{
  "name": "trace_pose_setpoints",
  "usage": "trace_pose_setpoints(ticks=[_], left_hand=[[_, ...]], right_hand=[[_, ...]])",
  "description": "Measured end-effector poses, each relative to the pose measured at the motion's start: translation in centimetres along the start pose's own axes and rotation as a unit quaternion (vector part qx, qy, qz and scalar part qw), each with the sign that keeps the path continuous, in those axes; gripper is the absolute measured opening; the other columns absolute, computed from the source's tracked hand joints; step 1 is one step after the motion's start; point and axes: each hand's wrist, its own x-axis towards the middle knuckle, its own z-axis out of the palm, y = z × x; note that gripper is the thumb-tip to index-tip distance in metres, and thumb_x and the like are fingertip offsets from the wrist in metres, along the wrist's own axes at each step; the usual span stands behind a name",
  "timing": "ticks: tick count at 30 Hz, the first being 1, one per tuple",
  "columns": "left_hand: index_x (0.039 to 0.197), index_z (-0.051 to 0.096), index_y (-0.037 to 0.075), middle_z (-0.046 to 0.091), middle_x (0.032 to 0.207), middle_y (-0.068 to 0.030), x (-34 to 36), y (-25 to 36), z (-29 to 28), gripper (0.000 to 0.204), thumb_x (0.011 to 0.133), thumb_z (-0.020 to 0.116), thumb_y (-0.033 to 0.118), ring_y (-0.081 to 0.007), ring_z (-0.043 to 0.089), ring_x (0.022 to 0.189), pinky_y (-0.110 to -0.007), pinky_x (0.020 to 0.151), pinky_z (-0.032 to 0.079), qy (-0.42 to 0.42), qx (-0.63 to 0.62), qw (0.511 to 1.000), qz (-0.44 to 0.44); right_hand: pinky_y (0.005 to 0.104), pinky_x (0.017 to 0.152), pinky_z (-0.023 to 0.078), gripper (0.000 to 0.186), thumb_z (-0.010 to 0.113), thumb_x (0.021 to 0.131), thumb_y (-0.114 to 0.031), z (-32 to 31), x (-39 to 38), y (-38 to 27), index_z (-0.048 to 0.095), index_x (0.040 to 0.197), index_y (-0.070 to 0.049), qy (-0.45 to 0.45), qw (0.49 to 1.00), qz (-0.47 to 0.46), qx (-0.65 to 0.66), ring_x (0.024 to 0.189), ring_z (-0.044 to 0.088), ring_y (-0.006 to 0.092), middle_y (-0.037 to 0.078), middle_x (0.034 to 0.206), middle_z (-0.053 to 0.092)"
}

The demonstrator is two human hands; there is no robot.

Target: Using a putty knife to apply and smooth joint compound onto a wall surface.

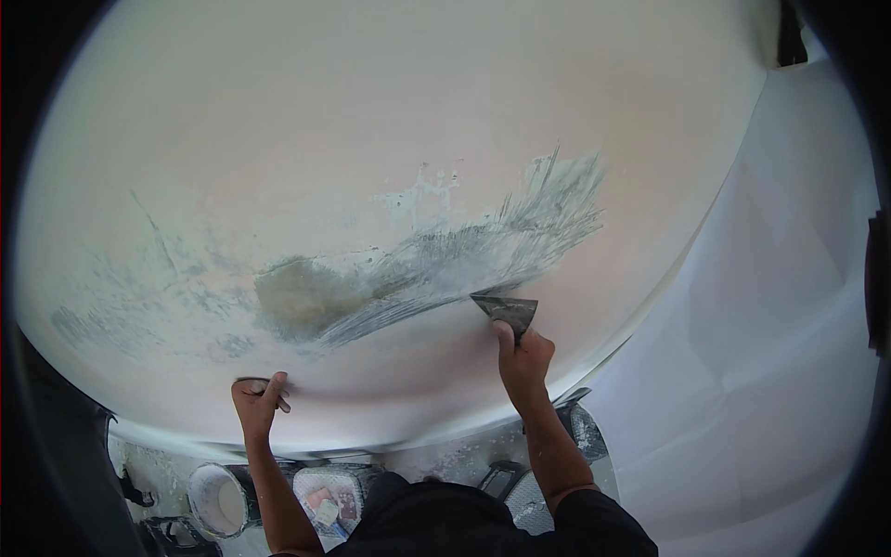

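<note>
My right hand [526, 364] grips a putty knife [509, 312] with a dark, wedge-shaped blade. The blade's left corner meets the lower edge of a streaked grey filler patch [455, 255] on a large, pale curved panel [371, 93]. Farther left, my left hand [258, 401] is closed near the panel's lower part, thumb raised. A thin dark edge shows at its top, but what it holds, if anything, cannot be made out. Between the hands, a brownish-grey smear [306, 297] joins the left end of the streaks.
White sheeting [742, 306] hangs along the right side. Below the panel stand a bucket [220, 501] with pale residue and a spattered container [329, 497] with small things on it. A dark-framed item [506, 483] is near my right forearm.
</note>
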Motion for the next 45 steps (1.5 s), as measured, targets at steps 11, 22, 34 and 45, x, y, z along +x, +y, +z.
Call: trace_pose_setpoints(ticks=[11,22,34,45], left_hand=[[0.054,0.062,-0.001,0.06,0.052,-0.0063,-0.1,-0.1,0.0,0.038,0.085,0.073,0.018,-0.0129,0.056,0.039,-0.022,0.039,0.036,-0.004,0.031,0.999,-0.011],[0.055,0.061,-0.003,0.061,0.054,-0.0092,-0.2,0.3,0.1,0.038,0.085,0.073,0.017,-0.0136,0.054,0.039,-0.023,0.039,0.039,-0.011,0.025,1.0,-0.015],[0.055,0.061,-0.002,0.061,0.054,-0.0093,-0.2,0.7,0.2,0.037,0.085,0.073,0.016,-0.0139,0.055,0.039,-0.023,0.039,0.038,-0.004,0.05,0.998,-0.024],[0.054,0.06,-0.003,0.06,0.053,-0.0098,-0.2,0.5,0.2,0.037,0.084,0.074,0.014,-0.0142,0.054,0.038,-0.024,0.038,0.04,0.009,0.038,0.999,-0.032]], right_hand=[[0.0365,0.05,0.044,0.033,0.063,0.091,-0.027,-0.3,0.2,0.1,0.062,0.074,0.001,0.069,0.984,0.141,0.082,0.053,0.062,0.0324,0.018,0.059,0.057],[0.0291,0.045,0.04,0.033,0.06,0.095,-0.021,2.6,-3.2,0.2,0.06,0.071,0.002,-0.017,0.999,-0.01,0.031,0.046,0.053,0.012,0.005,0.053,0.057],[0.0355,0.049,0.044,0.037,0.062,0.093,-0.029,2.6,-2.4,-1.4,0.061,0.073,0.002,0.015,0.992,0.105,0.069,0.046,0.055,0.0258,0.018,0.056,0.054],[0.0318,0.044,0.04,0.035,0.06,0.095,-0.024,4.2,-3.5,-2.4,0.061,0.072,0.003,-0.023,0.998,-0.031,0.055,0.043,0.053,0.0162,0.008,0.05,0.055]])
